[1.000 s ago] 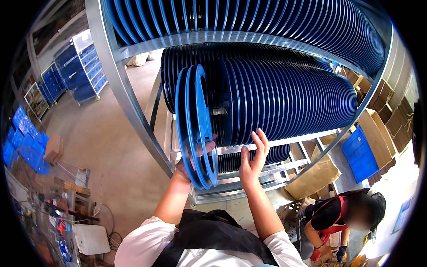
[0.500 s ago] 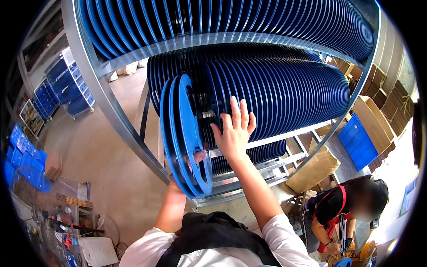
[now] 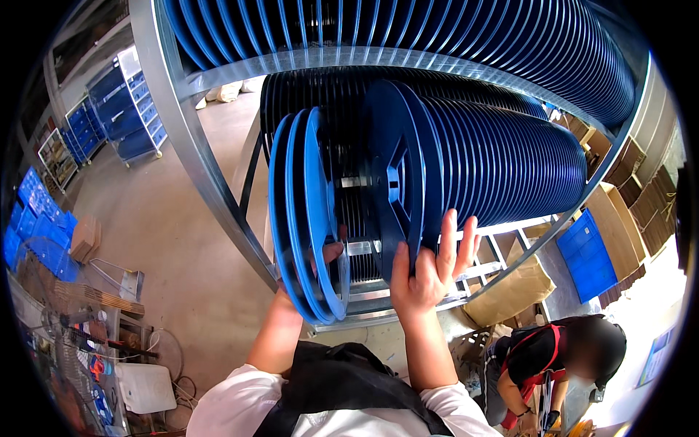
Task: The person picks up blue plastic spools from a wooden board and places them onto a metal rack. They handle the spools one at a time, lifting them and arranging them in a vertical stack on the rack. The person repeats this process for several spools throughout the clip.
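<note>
Blue plastic reels with round flanges stand on edge in a long row [image 3: 510,160] on a metal rack. At the left end of that row, one reel [image 3: 400,146] sits apart from the others, tilted and showing its hub opening. My right hand [image 3: 426,280] grips this reel's lower rim, thumb on the near edge and fingers behind, some of them stretched out. To the left, my left hand [image 3: 328,255] holds a few lighter blue reels [image 3: 295,218] upright from below. Its fingertips show through the reel opening; its palm is hidden.
The metal rack frame [image 3: 196,131] surrounds the rows, with another reel row [image 3: 408,36] above. A co-worker [image 3: 531,364] bends down at the lower right. Cardboard and a blue bin [image 3: 582,255] stand right; blue crates [image 3: 36,211] and a fan [image 3: 54,291] are left.
My right hand has moved down and to the right, from over the row's end to a reel's lower rim. That end reel has come apart from the row. The left hand still holds its reels.
</note>
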Motion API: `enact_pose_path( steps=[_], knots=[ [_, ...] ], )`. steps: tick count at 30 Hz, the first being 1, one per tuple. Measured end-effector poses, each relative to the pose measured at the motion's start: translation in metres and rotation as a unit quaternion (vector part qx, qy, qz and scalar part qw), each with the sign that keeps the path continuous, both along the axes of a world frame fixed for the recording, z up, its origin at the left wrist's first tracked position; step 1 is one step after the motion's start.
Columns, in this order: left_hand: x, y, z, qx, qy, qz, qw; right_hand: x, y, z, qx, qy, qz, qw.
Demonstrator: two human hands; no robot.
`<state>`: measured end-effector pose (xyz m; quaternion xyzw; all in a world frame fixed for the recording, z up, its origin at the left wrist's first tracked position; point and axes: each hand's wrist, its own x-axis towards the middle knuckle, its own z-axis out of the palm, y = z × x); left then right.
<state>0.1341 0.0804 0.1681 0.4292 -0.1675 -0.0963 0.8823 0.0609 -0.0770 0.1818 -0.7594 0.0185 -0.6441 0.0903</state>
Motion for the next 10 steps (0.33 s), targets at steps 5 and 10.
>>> enact_pose_path(
  steps=[5,10],
  knots=[
    [0.003,0.002,-0.002,0.035,0.007,0.021,0.999,-0.003,0.002,-0.003,0.000,-0.010,0.017,1.000],
    [0.008,0.000,-0.006,0.036,-0.051,0.039,0.997,0.024,0.001,-0.005,0.003,0.001,0.001,1.000]
  ],
)
